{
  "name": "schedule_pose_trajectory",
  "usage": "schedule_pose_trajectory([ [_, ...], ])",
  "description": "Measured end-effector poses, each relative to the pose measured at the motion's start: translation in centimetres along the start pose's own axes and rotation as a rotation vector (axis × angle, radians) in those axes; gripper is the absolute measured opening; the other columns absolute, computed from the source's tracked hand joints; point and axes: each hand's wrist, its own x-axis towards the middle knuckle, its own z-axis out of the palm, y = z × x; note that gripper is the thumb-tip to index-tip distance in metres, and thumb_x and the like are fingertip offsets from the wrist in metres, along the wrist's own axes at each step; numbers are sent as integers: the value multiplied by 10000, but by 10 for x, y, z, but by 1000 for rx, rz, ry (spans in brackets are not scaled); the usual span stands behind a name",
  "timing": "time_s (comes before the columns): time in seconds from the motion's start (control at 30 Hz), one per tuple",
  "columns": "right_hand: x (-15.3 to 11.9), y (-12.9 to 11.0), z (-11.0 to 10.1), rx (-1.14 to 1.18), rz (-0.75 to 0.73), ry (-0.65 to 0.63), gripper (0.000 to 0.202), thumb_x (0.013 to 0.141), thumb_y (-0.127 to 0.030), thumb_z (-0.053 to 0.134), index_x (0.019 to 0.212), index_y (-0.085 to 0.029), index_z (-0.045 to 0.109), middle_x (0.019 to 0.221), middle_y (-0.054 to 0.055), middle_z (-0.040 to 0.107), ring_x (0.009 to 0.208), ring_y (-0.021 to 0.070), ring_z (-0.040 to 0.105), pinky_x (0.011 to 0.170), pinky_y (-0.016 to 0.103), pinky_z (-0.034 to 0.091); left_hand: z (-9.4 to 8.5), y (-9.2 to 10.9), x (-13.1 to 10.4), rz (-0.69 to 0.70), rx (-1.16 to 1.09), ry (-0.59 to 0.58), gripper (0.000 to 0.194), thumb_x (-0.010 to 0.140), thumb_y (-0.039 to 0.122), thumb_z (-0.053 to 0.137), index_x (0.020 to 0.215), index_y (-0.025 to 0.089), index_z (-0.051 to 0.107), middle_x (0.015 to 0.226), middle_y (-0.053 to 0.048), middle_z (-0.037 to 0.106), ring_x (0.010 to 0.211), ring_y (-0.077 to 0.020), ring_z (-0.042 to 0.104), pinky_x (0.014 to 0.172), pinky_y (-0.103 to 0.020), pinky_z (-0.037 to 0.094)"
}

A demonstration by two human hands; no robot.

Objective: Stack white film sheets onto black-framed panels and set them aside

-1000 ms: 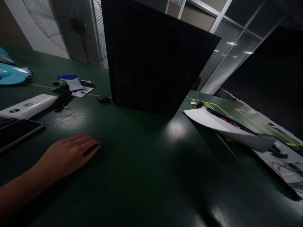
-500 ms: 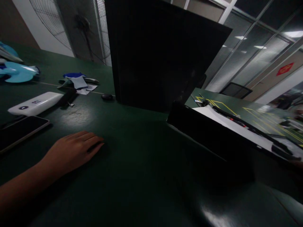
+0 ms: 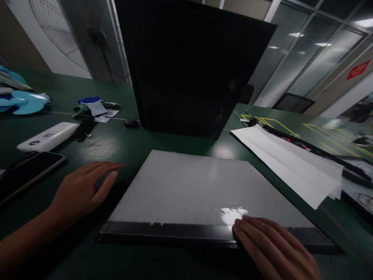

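Observation:
A flat panel (image 3: 186,186) with a pale grey face and a dark strip along its near edge lies on the green table (image 3: 96,155). My right hand (image 3: 276,249) rests on the panel's near edge, right of its middle, fingers extended side by side and not wrapped round anything. To the left of the panel, my left hand (image 3: 84,186) is over the table, thumb and fingers apart, holding nothing. Behind the panel stands a large black board (image 3: 192,70), upright.
At the left lie a phone (image 3: 32,171), a white device (image 3: 48,137), a black mouse (image 3: 131,123), small cloths and papers (image 3: 97,108), and light-blue fan blades (image 3: 25,103). On the right are a white sheet (image 3: 291,163) and a long black bar (image 3: 320,152).
The panel, earlier a dark tilted shape at the right, now lies flat in front with its pale face up. My right hand has come into view on it. My left hand's thumb and fingers have spread.

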Motion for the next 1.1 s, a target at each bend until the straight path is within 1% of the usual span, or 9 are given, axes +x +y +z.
schedule_pose_trajectory([
  [0.1,30,-9,31,12,-79,51,368,1042,-99,402,1206,-110,732,1123,79,763,985,208,695,937,388,538,-1,-4,-1,38,-102,-17,501,1040,433,365,1253,169,734,1238,-118,757,1137,-297,706,1002,-431,551],
  [0.27,46,-22,75,229,-12,24,398,1099,-394,442,1245,-118,690,1073,99,740,872,201,660,774,370,529,3,0,-2,191,-214,-190,449,1026,403,442,1407,310,660,1572,-45,569,1441,-279,531,1182,-478,450],
  [0.33,45,-16,79,248,28,-13,395,1106,-380,408,1288,-137,661,1111,98,735,915,203,661,798,363,534,7,1,-3,265,-194,-260,466,1001,429,513,1450,367,621,1630,-16,500,1494,-285,472,1212,-525,416],
  [0.43,40,16,74,187,109,-22,341,1080,-307,453,1313,-146,643,1154,111,720,995,219,659,865,380,546,12,-5,-2,373,-150,-330,542,956,455,620,1493,388,577,1642,-16,481,1487,-302,483,1204,-552,429],
  [0.63,5,135,70,-102,514,-152,388,1055,-435,485,1224,-170,712,1191,144,711,1101,338,657,915,540,572,9,-16,3,465,-135,-345,689,894,489,712,1547,435,498,1642,0,475,1442,-349,535,1150,-576,493],
  [0.73,-20,173,76,-136,629,-160,425,1062,-450,445,1189,-168,735,1177,161,720,1084,364,671,900,566,581,5,-14,2,534,-93,-339,746,864,556,736,1555,419,490,1630,-41,491,1415,-367,561,1083,-605,545],
  [0.9,-35,167,92,124,549,-147,362,1056,-388,474,1095,-196,779,1220,106,725,1124,283,688,976,470,596,0,-6,1,604,-91,-327,895,754,672,803,1545,367,519,1603,-69,530,1380,-367,593,1060,-542,576],
  [1.0,-31,157,98,270,491,-195,330,1047,-387,505,1122,-227,784,1279,78,709,1171,257,678,1007,447,595,0,-2,2,616,-91,-288,844,779,598,811,1539,368,525,1590,-53,547,1367,-353,607,1045,-521,590],
  [1.1,-36,174,97,255,499,-198,351,1060,-381,486,1177,-219,775,1279,92,711,1222,261,655,1055,450,560,2,-2,3,637,-85,-243,733,823,508,794,1504,365,565,1548,-57,591,1340,-330,634,1018,-519,610],
])
